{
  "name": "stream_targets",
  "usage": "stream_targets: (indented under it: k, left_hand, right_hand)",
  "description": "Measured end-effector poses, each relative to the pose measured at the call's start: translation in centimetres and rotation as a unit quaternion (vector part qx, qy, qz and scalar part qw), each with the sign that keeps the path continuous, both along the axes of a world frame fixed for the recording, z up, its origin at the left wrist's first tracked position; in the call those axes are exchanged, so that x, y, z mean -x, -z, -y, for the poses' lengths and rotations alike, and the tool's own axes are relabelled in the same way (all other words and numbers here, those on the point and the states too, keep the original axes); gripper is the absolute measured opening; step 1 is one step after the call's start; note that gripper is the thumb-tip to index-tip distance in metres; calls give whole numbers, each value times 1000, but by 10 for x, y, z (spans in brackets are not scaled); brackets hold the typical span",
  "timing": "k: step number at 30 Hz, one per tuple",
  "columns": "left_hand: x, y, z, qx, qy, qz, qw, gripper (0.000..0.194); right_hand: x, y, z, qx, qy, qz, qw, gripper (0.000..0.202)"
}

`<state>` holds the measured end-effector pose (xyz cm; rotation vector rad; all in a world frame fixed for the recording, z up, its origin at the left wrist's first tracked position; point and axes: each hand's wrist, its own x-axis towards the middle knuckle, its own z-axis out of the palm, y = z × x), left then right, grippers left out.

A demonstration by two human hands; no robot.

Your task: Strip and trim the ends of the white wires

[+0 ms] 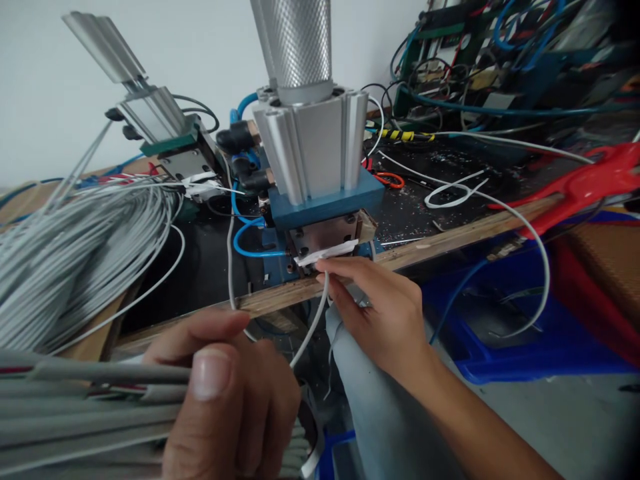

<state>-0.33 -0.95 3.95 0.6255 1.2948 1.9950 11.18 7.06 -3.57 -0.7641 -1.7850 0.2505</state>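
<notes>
My right hand [385, 307] pinches a thin grey cable [320, 307] between thumb and fingertips, just at the front of a pneumatic press [315, 147]. A strip of white tape [327, 253] crosses the press's lower metal block, right above those fingertips. From the pinch the cable hangs down in a curve; its tip is hidden at the fingers. Close to the camera, my left hand [235, 407] is closed round a thick bundle of grey cables [85, 413], its thumb lying on top. Red and green inner wires show where some sheaths are cut.
A second press [160, 117] stands at the back left beside a large coil of grey cable [110, 247]. A wooden edge [415, 253] runs along the black bench. To the right are a red air gun [585, 187] and a blue plastic tub [475, 367]. Loose cables and hoses lie behind.
</notes>
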Motion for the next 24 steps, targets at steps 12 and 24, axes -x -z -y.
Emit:
stream_targets:
  k: [12,24]
  left_hand:
    - [-7,0,6,58,34,27,997,18]
    - [-15,33,26,178,125,0,976,32]
  right_hand:
    - [2,5,3,-10,-9,-28,1000,27]
    - [-22,18,57,-104,-86,-9,991,39]
